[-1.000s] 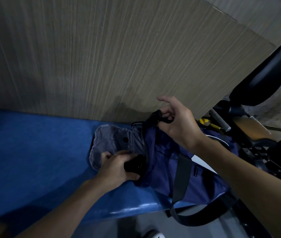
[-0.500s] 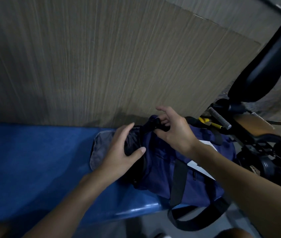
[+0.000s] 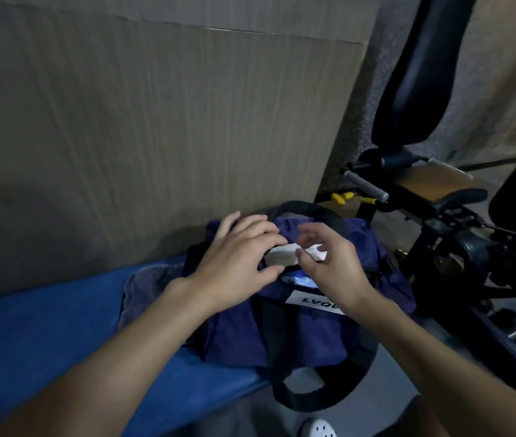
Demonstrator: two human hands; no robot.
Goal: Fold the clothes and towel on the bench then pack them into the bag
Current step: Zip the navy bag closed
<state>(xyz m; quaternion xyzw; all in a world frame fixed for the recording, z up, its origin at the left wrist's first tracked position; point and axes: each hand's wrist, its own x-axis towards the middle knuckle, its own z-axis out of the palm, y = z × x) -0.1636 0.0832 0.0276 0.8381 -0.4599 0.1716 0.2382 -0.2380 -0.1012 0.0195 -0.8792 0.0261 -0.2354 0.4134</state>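
Observation:
A navy duffel bag (image 3: 307, 329) with black straps and a white label lies on the right end of the blue bench (image 3: 45, 335). Its top is open, showing a pale folded cloth (image 3: 280, 256) and a light blue-white piece below it. My left hand (image 3: 237, 263) rests on the bag's left top edge with its fingers spread and fairly straight. My right hand (image 3: 329, 269) is over the opening with its fingers loosely curled, the thumb tip at the pale cloth. A grey garment (image 3: 146, 288) lies flat on the bench beside the bag's left end, partly under my left forearm.
A wood-grain wall panel (image 3: 155, 121) stands right behind the bench. A black exercise machine (image 3: 458, 247) with a grey-gripped bar (image 3: 365, 186) and a yellow clip crowds the right side. One bag strap loop (image 3: 322, 389) hangs over the bench's front edge. A white shoe (image 3: 318, 428) is on the floor below.
My right hand has let go of the black strap and come down over the opening. My left hand has slid from the bag's left end up onto its top edge.

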